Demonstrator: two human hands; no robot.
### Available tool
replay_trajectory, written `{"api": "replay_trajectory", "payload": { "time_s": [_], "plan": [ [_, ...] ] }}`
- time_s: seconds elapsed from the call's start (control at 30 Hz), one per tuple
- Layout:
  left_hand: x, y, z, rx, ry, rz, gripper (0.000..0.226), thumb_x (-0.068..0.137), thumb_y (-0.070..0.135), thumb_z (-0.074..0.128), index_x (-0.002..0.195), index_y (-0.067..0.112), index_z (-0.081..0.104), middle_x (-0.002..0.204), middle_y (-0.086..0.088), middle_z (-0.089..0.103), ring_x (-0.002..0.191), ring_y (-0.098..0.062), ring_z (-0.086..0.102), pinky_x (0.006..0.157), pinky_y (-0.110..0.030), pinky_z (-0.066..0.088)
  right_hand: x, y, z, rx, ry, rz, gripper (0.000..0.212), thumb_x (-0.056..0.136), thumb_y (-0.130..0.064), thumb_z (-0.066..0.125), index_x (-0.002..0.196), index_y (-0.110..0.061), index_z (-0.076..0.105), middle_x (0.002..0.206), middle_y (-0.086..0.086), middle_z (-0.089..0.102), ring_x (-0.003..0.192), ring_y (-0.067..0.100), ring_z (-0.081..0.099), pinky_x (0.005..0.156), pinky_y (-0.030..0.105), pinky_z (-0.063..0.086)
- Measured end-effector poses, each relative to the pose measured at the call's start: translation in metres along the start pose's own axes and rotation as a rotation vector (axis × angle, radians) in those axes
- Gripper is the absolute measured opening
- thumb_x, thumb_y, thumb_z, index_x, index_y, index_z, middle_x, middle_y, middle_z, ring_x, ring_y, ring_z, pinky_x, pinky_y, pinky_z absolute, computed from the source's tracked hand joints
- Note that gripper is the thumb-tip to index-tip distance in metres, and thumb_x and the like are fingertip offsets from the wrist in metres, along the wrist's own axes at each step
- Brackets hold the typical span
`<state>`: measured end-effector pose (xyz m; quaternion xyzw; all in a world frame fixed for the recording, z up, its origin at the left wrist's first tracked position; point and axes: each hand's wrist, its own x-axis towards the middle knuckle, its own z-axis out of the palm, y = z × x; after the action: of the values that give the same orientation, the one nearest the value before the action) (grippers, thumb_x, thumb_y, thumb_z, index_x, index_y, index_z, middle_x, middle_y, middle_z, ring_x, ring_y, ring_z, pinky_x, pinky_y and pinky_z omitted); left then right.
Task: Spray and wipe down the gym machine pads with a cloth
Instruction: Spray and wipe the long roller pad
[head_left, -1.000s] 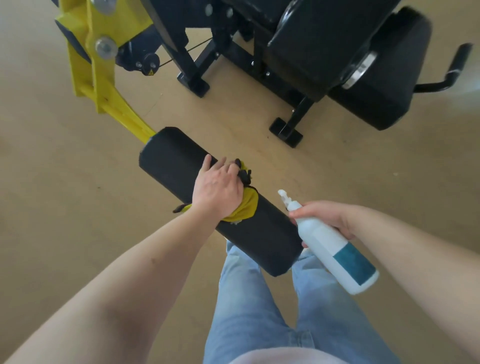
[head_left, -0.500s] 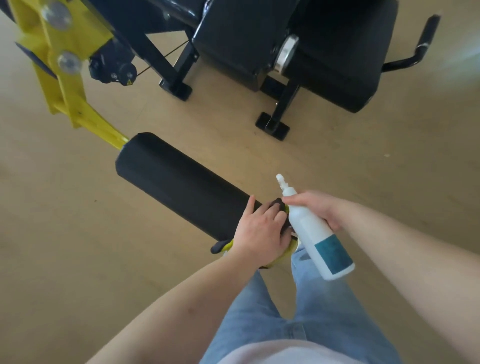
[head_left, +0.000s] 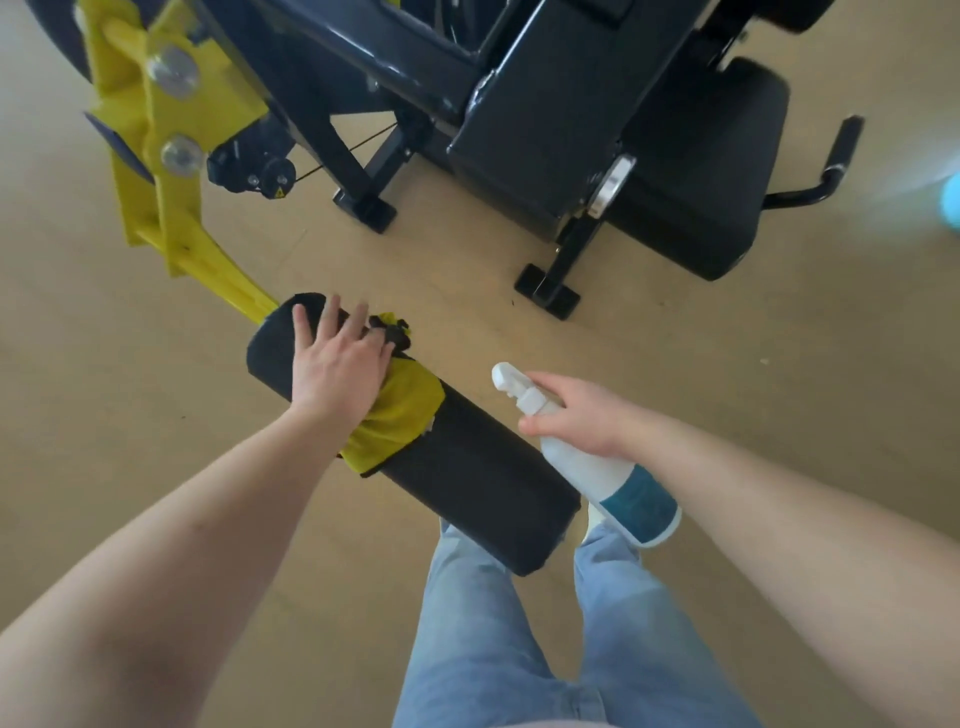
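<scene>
On the black roller pad (head_left: 467, 483), near its end at the yellow arm (head_left: 208, 260), the left hand (head_left: 337, 369) pressed the yellow cloth (head_left: 402, 413), its grip wide and fingers flat. Just beside the pad, the right hand (head_left: 582, 418) held the spray bottle (head_left: 592, 470) in its grip.

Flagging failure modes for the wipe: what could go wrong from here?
The left hand presses the yellow cloth with flat fingers, not gripping, so it could slide off the roller pad. The pad sits on the yellow arm and may swing under pressure. The spray bottle in the right hand seems aimed past the pad; a squeeze may wet the floor.
</scene>
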<state>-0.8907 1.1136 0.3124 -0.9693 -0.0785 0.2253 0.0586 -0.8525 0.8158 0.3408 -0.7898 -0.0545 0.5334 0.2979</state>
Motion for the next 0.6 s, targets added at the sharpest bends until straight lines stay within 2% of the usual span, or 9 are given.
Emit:
{"api": "replay_trajectory", "payload": {
  "time_s": [0.07, 0.17, 0.27, 0.33, 0.43, 0.5, 0.6],
  "plan": [
    [0.004, 0.013, -0.004, -0.028, -0.047, -0.075, 0.045, 0.107, 0.038, 0.033, 0.133, 0.019, 0.064, 0.164, -0.011, 0.031, 0.155, -0.039, 0.011, 0.124, -0.062, 0.001, -0.002, -0.009, -0.003, -0.019, -0.068, -0.030, 0.069, 0.096, -0.048, 0.064, 0.158, -0.049, 0.033, 0.140, -0.017, 0.054, 0.126, 0.014, 0.054, 0.105, 0.039, 0.045],
    [-0.012, 0.063, -0.001, -0.056, -0.111, -0.048, 0.054, 0.099, 0.040, 0.028, 0.135, 0.017, 0.060, 0.154, -0.007, 0.044, 0.148, -0.031, 0.029, 0.123, -0.058, 0.010, -0.006, -0.019, -0.004, -0.043, -0.092, -0.066, 0.064, 0.100, -0.040, 0.059, 0.156, -0.052, 0.031, 0.132, -0.014, 0.058, 0.119, 0.015, 0.056, 0.098, 0.037, 0.045],
    [-0.032, 0.094, 0.005, -0.078, -0.092, 0.040, 0.059, 0.097, 0.044, 0.020, 0.125, 0.020, 0.066, 0.137, 0.000, 0.061, 0.133, -0.024, 0.048, 0.120, -0.051, 0.020, -0.009, -0.020, -0.005, -0.084, 0.044, -0.113, 0.057, 0.097, -0.036, 0.058, 0.149, -0.048, 0.041, 0.113, -0.003, 0.070, 0.102, 0.022, 0.066, 0.086, 0.037, 0.054],
    [-0.043, 0.109, 0.006, -0.119, -0.081, 0.092, 0.057, 0.097, 0.046, 0.022, 0.117, 0.020, 0.069, 0.129, 0.001, 0.065, 0.129, -0.023, 0.052, 0.118, -0.050, 0.024, -0.010, -0.020, -0.008, -0.124, 0.086, -0.131, 0.061, 0.092, -0.037, 0.065, 0.149, -0.042, 0.045, 0.105, -0.007, 0.071, 0.092, 0.016, 0.068, 0.076, 0.031, 0.054],
    [-0.078, 0.145, 0.007, -0.179, -0.075, 0.286, 0.048, 0.093, 0.044, 0.029, 0.104, 0.021, 0.070, 0.110, 0.002, 0.070, 0.121, -0.024, 0.052, 0.114, -0.048, 0.027, -0.007, -0.023, -0.015, -0.266, 0.109, -0.103, 0.070, 0.085, -0.037, 0.070, 0.150, -0.040, 0.045, 0.103, -0.008, 0.071, 0.091, 0.015, 0.067, 0.080, 0.035, 0.057],
    [-0.103, 0.169, 0.013, -0.214, -0.108, 0.446, 0.052, 0.094, 0.041, 0.029, 0.106, 0.016, 0.072, 0.109, 0.001, 0.071, 0.125, -0.026, 0.049, 0.117, -0.047, 0.024, -0.002, -0.027, -0.017, -0.315, 0.110, -0.073, 0.069, 0.084, -0.029, 0.067, 0.149, -0.042, 0.044, 0.094, -0.008, 0.069, 0.084, 0.015, 0.066, 0.080, 0.041, 0.059],
    [-0.099, 0.167, 0.022, -0.254, -0.118, 0.458, 0.055, 0.100, 0.041, 0.025, 0.112, 0.016, 0.073, 0.116, 0.001, 0.071, 0.129, -0.025, 0.049, 0.122, -0.047, 0.017, 0.009, -0.037, -0.018, -0.304, 0.111, -0.050, 0.068, 0.087, -0.027, 0.065, 0.149, -0.043, 0.044, 0.096, -0.008, 0.068, 0.082, 0.014, 0.065, 0.077, 0.040, 0.059]
  ]
}}
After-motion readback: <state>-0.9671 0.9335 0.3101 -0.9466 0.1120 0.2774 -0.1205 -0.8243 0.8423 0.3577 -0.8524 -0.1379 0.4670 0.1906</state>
